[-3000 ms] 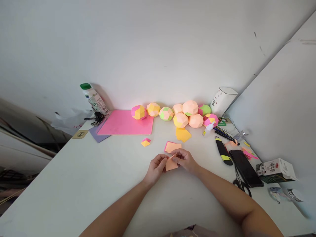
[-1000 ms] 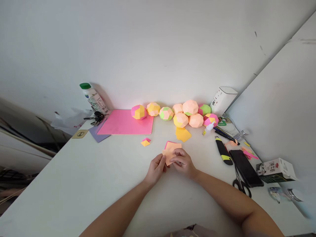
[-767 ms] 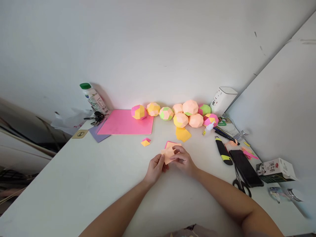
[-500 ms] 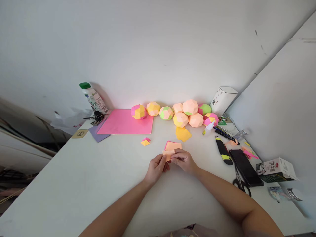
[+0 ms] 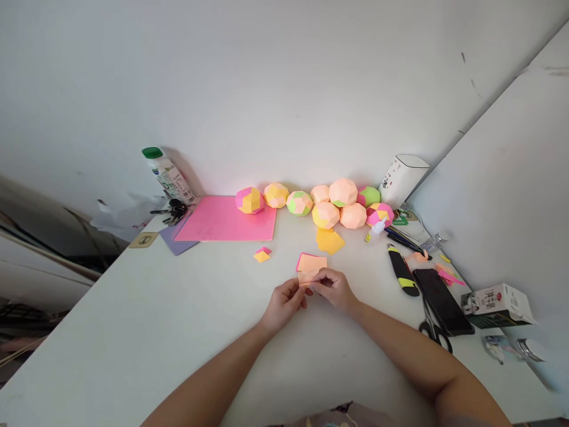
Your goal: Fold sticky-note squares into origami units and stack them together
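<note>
My left hand (image 5: 283, 303) and my right hand (image 5: 334, 289) meet over the white table (image 5: 133, 320), both pinching a small orange paper piece (image 5: 307, 277) folded into a narrow strip. Just beyond it lies a small stack of orange and pink paper squares (image 5: 312, 261). A folded yellow and pink unit (image 5: 262, 254) lies to the left, and loose yellow squares (image 5: 329, 241) lie farther back. A row of several paper polyhedron balls (image 5: 325, 214) stands along the wall.
A pink sheet (image 5: 222, 219) and a bottle (image 5: 166, 175) with keys (image 5: 174, 211) sit at the back left. To the right are a utility knife (image 5: 401, 274), a phone (image 5: 441, 300), scissors (image 5: 432, 331), a white cup (image 5: 402, 178) and a carton (image 5: 495, 305).
The orange paper went from a flat square held low to a piece turned up between my fingers, then folded into a narrow strip. My hands shifted slightly away from me.
</note>
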`<state>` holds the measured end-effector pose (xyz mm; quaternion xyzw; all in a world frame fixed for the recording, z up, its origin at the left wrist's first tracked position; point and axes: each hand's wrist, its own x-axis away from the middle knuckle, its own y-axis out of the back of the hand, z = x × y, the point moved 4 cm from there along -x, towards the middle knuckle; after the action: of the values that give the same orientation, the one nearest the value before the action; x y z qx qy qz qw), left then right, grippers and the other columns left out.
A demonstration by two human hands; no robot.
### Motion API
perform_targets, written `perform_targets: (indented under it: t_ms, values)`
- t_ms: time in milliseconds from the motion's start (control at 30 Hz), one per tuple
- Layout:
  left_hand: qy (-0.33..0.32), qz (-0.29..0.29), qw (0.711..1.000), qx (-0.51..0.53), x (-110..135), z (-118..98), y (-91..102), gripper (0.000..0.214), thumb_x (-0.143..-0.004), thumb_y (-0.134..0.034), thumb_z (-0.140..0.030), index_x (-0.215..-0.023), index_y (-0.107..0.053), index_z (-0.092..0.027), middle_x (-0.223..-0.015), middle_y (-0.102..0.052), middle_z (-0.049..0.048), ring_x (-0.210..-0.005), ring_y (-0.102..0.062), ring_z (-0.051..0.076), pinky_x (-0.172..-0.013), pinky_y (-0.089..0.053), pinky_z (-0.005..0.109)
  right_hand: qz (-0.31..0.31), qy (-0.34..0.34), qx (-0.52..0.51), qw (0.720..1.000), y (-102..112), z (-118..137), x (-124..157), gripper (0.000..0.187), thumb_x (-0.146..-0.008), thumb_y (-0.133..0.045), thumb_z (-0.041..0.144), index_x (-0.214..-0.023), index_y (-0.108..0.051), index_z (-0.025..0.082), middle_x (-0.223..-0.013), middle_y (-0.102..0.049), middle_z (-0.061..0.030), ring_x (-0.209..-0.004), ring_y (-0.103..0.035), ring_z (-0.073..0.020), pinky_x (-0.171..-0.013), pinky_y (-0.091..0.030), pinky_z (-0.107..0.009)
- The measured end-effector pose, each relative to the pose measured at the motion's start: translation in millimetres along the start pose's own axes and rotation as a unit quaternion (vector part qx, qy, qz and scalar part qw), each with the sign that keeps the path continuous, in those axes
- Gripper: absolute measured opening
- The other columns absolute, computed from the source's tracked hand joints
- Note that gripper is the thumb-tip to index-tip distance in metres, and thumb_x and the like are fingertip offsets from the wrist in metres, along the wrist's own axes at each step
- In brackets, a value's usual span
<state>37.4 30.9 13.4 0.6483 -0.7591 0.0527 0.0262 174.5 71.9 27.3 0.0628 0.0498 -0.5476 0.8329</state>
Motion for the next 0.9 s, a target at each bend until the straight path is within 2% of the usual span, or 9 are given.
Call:
perform_targets:
  t_ms: [433,533,667,733,800,900]
  values:
    - [0.006,-0.002,1.0,0.0,-1,3,-0.2,0.03,-0.081,-0.051,-0.045,-0.078,-0.06,-0.016,-0.076,-0.065,0.0046,-0.053,-0.052,0.009,-0.049,-0.042,0.022,-0.004,-0.019,-0.017,1.0,-1,-7,2,0.02,-0.074,-0.066,0.031,-0.067,-0.052,0.018,-0.061,-0.058,0.001,-0.053,-0.053,-0.0118,-0.051,-0.044,-0.026]
    - [0.008,-0.006,1.0,0.002,-2,1,0.5,0.031,-0.081,-0.052,-0.046,-0.08,-0.061,-0.016,-0.077,-0.065,0.0048,-0.052,-0.052,0.01,-0.048,-0.042,0.022,-0.005,-0.042,-0.031,0.999,0,-11,1,0.023,-0.073,-0.066,0.033,-0.077,-0.049,0.019,-0.066,-0.057,0.0019,-0.055,-0.053,-0.0114,-0.05,-0.044,-0.025]
    - [0.013,-0.017,1.0,0.013,-2,-1,2.7,0.032,-0.08,-0.053,-0.046,-0.079,-0.061,-0.016,-0.072,-0.065,0.0041,-0.05,-0.052,0.01,-0.047,-0.041,0.021,-0.014,-0.07,-0.056,0.996,2,-13,-1,0.041,-0.071,-0.068,0.034,-0.102,-0.044,0.021,-0.077,-0.055,0.0013,-0.064,-0.054,-0.0116,-0.053,-0.045,-0.024]
    - [0.012,-0.018,0.999,0.024,-3,-1,3.4,0.031,-0.08,-0.053,-0.046,-0.078,-0.061,-0.016,-0.074,-0.066,0.0044,-0.05,-0.052,0.009,-0.046,-0.041,0.021,0.022,-0.079,-0.05,0.995,0,-10,-1,0.033,-0.074,-0.065,0.036,-0.097,-0.049,0.018,-0.075,-0.055,0.0005,-0.063,-0.053,-0.0113,-0.054,-0.044,-0.024]
    - [0.009,-0.017,0.999,0.034,-3,-1,3.7,0.03,-0.08,-0.054,-0.045,-0.078,-0.06,-0.015,-0.078,-0.066,0.0047,-0.05,-0.053,0.009,-0.046,-0.04,0.021,0.07,-0.078,-0.035,0.994,-3,-6,-1,0.022,-0.079,-0.06,0.037,-0.081,-0.053,0.016,-0.07,-0.055,0.0006,-0.059,-0.049,-0.0103,-0.054,-0.041,-0.024]
    - [0.007,-0.017,0.999,0.032,-4,1,3.8,0.03,-0.08,-0.053,-0.045,-0.08,-0.06,-0.016,-0.077,-0.066,0.0043,-0.05,-0.053,0.009,-0.046,-0.04,0.021,0.077,-0.071,-0.018,0.994,-3,-2,0,0.026,-0.081,-0.058,0.039,-0.069,-0.051,0.016,-0.063,-0.053,0.002,-0.055,-0.047,-0.0097,-0.052,-0.038,-0.023]
